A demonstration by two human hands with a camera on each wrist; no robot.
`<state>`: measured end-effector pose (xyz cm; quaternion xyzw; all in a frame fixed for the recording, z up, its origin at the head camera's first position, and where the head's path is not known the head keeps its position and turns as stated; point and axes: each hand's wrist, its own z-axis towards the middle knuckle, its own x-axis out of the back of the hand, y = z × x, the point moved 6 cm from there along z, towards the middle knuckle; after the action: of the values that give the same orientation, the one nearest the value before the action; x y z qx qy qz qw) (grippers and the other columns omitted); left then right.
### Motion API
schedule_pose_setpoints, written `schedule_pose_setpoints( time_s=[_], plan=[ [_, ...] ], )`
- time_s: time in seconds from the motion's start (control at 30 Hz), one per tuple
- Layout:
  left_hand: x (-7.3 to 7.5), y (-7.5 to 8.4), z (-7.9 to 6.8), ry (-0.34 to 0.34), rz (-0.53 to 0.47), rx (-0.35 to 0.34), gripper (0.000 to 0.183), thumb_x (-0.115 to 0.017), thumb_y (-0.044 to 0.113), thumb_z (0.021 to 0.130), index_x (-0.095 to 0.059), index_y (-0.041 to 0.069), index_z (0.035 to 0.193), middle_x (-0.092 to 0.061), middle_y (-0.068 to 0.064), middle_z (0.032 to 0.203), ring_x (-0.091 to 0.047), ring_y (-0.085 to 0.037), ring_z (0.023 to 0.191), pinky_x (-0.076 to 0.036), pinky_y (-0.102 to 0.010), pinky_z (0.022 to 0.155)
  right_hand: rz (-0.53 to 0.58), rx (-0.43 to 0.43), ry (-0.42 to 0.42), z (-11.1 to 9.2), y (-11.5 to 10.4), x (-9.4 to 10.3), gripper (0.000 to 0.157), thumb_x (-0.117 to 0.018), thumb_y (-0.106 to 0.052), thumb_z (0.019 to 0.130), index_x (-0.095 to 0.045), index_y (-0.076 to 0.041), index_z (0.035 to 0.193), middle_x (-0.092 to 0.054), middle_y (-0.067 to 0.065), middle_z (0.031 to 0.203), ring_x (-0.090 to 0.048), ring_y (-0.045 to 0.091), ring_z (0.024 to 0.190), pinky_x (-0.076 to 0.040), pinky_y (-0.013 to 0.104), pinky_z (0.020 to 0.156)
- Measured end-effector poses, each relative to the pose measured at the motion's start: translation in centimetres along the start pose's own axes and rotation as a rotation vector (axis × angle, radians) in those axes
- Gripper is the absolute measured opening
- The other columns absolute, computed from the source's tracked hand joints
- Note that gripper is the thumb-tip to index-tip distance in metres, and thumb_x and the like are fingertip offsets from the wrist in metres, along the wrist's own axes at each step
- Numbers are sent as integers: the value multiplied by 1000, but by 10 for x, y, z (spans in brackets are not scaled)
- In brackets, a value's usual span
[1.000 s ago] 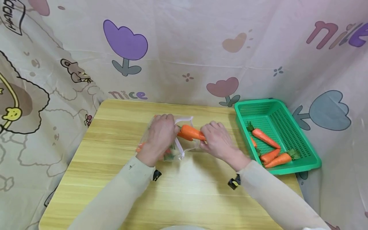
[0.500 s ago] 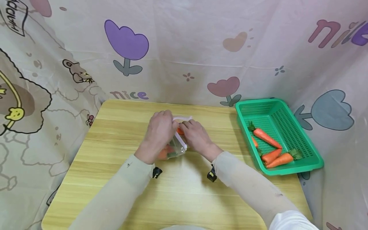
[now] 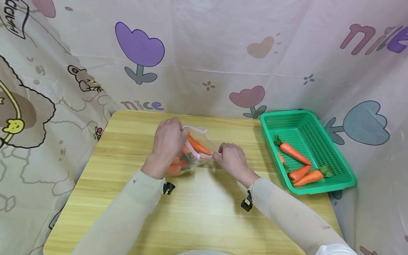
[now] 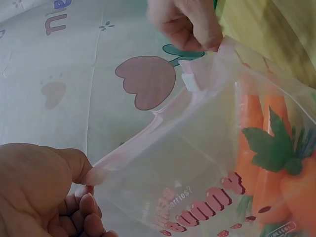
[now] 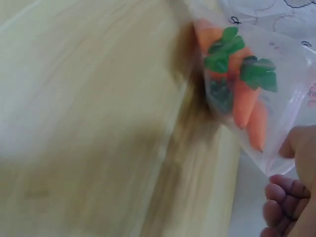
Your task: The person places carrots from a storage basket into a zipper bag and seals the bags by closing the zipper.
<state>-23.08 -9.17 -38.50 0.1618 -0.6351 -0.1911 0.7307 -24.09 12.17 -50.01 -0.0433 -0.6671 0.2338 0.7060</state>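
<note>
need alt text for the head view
A person's left hand and right hand pinch a clear plastic zip bag holding orange carrots over a light wooden table. At right, a green perforated plastic basket holds more carrots.

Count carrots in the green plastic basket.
4 visible in the green plastic basket: an orange tapered carrot toward the middle, a second carrot mostly hidden at left, a third carrot and a leafy fourth carrot near the front. More may be hidden.
</note>
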Motion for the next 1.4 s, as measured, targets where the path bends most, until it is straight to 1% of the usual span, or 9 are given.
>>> schedule_pose_setpoints(
  time_s=[0.17, 0.27, 0.4, 0.47, 0.57, 0.8, 1.0, 1.17, 1.4],
  plan=[
    [-2, 2, -2, 2, -9, -4, 18, -55, 12, 97, -53, 6, 81, -52, -9, 76, -49, -30, 75, -40, -37, 72, 75, -125, -84, -1, 5, -7, 24, -65, -28, 95, -68, -6, 101, -66, 6, 82, -62, 24, 69, -51, 43, 60],
    [-6, 5, -5, -3, 20, -9, 17, -58, 13, 98, -56, 4, 84, -54, -9, 77, -51, -30, 76, -42, -38, 73, 134, -155, -124, -1, 5, -13, 20, -61, -26, 97, -65, -7, 97, -62, 4, 76, -57, 21, 64, -46, 37, 56],
    [-22, 14, -13, -50, 130, -84, 19, -65, 19, 99, -61, 1, 93, -58, -8, 78, -55, -28, 76, -48, -40, 71, 305, -111, -123, 3, -9, -13, 17, -58, -19, 96, -61, -10, 82, -55, 1, 68, -50, 17, 60, -39, 32, 56],
    [-32, 20, -18, -61, 203, -147, 21, -66, 20, 98, -62, -1, 94, -60, -8, 78, -56, -28, 75, -50, -42, 73, 382, -69, -102, 7, -20, -10, 17, -58, -19, 97, -61, -11, 82, -54, -1, 68, -49, 16, 61, -39, 31, 57],
    [-41, 25, -21, -32, 293, -208, 22, -65, 19, 96, -62, -2, 91, -61, -10, 77, -58, -29, 74, -52, -43, 76, 442, -34, -94, 12, -33, -7, 17, -59, -21, 98, -64, -11, 86, -56, -2, 69, -52, 17, 65, -41, 31, 61],
    [-36, 17, -20, 18, 313, -121, 25, -68, 21, 96, -64, -3, 96, -61, -13, 81, -58, -32, 81, -52, -44, 73, 440, -49, -106, 20, -38, -9, 17, -59, -20, 101, -65, -10, 89, -57, -2, 71, -52, 17, 66, -41, 31, 62],
    [-20, 6, -26, 35, 255, -87, 21, -67, 20, 95, -62, -1, 91, -60, -12, 79, -57, -34, 80, -49, -44, 74, 425, 19, -159, 31, -57, -15, 17, -55, -20, 104, -63, -10, 94, -56, -1, 74, -51, 16, 66, -40, 28, 61],
    [-5, -3, -30, 112, 229, -53, 21, -71, 17, 92, -63, -2, 91, -60, -13, 76, -57, -36, 73, -48, -45, 68, 408, 101, -215, 38, -81, -23, 17, -53, -20, 107, -61, -10, 96, -53, -1, 73, -49, 15, 65, -38, 27, 60],
    [-7, -8, -27, 109, 224, -53, 23, -69, 18, 92, -63, -5, 95, -63, -16, 81, -59, -38, 76, -49, -48, 71, 371, 102, -245, 32, -92, -28, 18, -55, -21, 105, -59, -13, 90, -51, -4, 69, -47, 12, 61, -37, 27, 57]
  ],
)
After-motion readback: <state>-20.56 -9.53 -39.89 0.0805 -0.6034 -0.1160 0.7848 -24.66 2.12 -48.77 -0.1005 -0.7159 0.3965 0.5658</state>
